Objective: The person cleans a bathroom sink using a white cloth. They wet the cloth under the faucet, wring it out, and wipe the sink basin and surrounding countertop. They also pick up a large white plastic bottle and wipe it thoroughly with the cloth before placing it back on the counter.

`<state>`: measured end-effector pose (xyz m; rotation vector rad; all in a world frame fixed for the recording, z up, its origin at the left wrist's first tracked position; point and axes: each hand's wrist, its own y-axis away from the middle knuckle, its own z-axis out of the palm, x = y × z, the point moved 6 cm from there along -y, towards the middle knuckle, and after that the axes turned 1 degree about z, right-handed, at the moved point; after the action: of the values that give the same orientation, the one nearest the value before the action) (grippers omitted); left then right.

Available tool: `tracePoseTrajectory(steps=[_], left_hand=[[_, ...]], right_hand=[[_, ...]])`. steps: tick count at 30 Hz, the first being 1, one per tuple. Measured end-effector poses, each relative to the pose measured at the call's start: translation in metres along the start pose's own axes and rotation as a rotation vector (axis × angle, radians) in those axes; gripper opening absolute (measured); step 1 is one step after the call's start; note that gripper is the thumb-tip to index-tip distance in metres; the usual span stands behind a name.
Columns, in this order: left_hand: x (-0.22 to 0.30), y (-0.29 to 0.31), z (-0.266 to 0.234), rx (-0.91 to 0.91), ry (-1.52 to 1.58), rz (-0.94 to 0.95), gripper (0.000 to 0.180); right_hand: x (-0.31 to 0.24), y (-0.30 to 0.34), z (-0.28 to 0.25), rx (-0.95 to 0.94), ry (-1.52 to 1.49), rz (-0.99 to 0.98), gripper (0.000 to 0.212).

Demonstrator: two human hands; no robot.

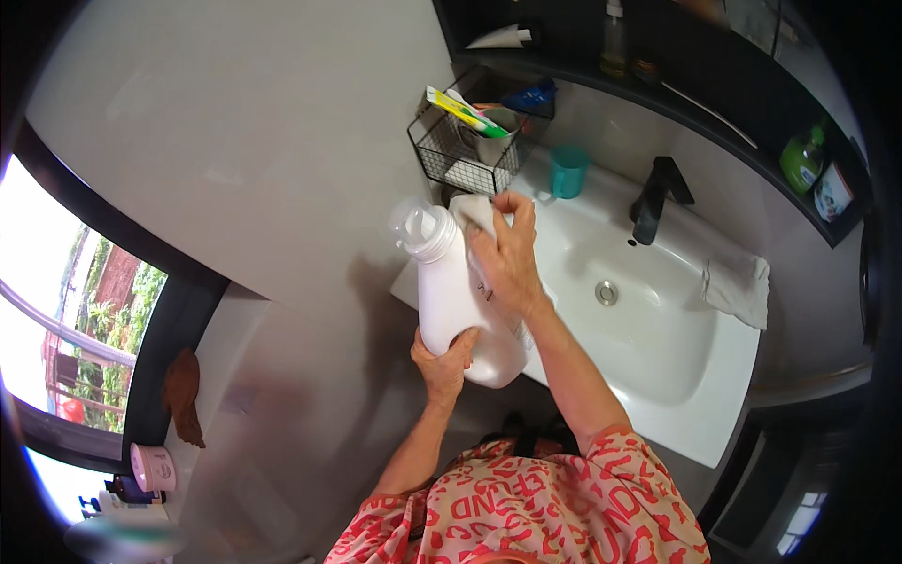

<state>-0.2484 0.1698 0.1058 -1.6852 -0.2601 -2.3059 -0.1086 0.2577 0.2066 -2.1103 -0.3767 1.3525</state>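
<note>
"So why is the white bottle (445,291) held at such a slant?"

"Probably for balance: the left hand (440,365) is closed round its lower left side, thumb across the front, which would carry the weight. That leaves the right hand (508,252) free to pinch a pale cloth (466,208) against the upper right side, just below the neck."

"And where exactly is it?"

"In front of the person, over the left end of the washbasin (648,399), its clear cap (412,224) pointing far and left. I can't tell whether the base rests on the rim or hangs free (the overhead view flattens that)."

"Anything else hidden?"

"Most of the left fingers, behind the bottle, and much of its printed side, under the right hand and wrist. How much cloth is bunched in the palm, I can't say."

"What about the far side?"

"The wire basket (437,160) stands in the corner, presumably to group the small toiletries; a crumpled blue packet (532,96) in it is hard to identify. At the near left, a greenish shape (124,538) is blurred and cut off by the dark rim."
</note>
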Motion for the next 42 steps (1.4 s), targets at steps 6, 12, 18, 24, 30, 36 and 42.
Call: tracePoseTrajectory(steps=[6, 12, 18, 24, 30, 36, 42], left_hand=[[-0.003, -0.002, 0.007, -0.039, -0.098, 0.037, 0.032], [-0.006, -0.011, 0.002, -0.016, 0.095, 0.261, 0.031], [0.001, -0.003, 0.015, -0.083, -0.107, 0.000, 0.025], [0.001, -0.006, 0.015, -0.071, -0.024, 0.002, 0.026], [0.002, -0.002, 0.025, -0.131, -0.069, 0.039, 0.029], [-0.001, 0.004, 0.028, -0.132, -0.248, 0.119, 0.023], [-0.006, 0.014, 0.029, -0.264, -0.040, 0.261, 0.042]], right_hand=[[-0.022, 0.030, -0.014, -0.158, 0.023, -0.090, 0.053], [-0.045, 0.084, 0.001, -0.135, 0.333, -0.298, 0.069], [0.007, 0.069, -0.022, 0.037, 0.213, 0.065, 0.068], [0.068, 0.116, -0.024, 0.102, 0.165, 0.234, 0.059], [0.081, 0.143, -0.026, 0.251, 0.098, 0.423, 0.052], [-0.003, 0.109, -0.027, 0.116, 0.091, -0.093, 0.057], [-0.047, 0.095, -0.037, -0.213, 0.273, -0.400, 0.057]])
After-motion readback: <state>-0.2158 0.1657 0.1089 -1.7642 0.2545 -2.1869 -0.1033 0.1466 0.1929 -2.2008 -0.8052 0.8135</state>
